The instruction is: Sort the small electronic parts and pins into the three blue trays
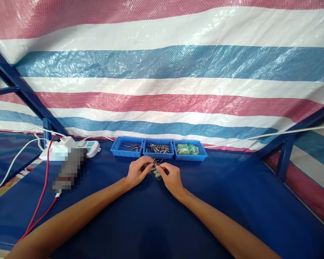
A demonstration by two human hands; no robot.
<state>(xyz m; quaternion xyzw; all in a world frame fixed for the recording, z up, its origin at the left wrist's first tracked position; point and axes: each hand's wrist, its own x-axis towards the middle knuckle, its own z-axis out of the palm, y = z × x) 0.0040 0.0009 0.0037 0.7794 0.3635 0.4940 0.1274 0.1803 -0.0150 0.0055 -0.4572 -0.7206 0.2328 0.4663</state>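
My left hand [138, 172] and my right hand [172, 178] meet over the middle of the table, just in front of the blue bins. Both are closed in a pinch, thumb against forefinger. Something small and greyish lies at their fingertips, too tiny to make out. Below the fingers is a small heap of metal pieces and a greenish plastic packet [157, 175], partly covered by the hands. The left bin [127, 153] has a few thin metal pins, the middle bin [158, 155] many short grey cylinders, and the right bin [191, 157] green-tinted plastic packets.
A dark blue sheet [232, 201] covers the table. At the left stand a white power strip [89, 148], a blurred dark object [70, 169] and a red cable [44, 187]. A striped tarp [162, 64] hangs behind, between slanted blue frame bars [29, 97].
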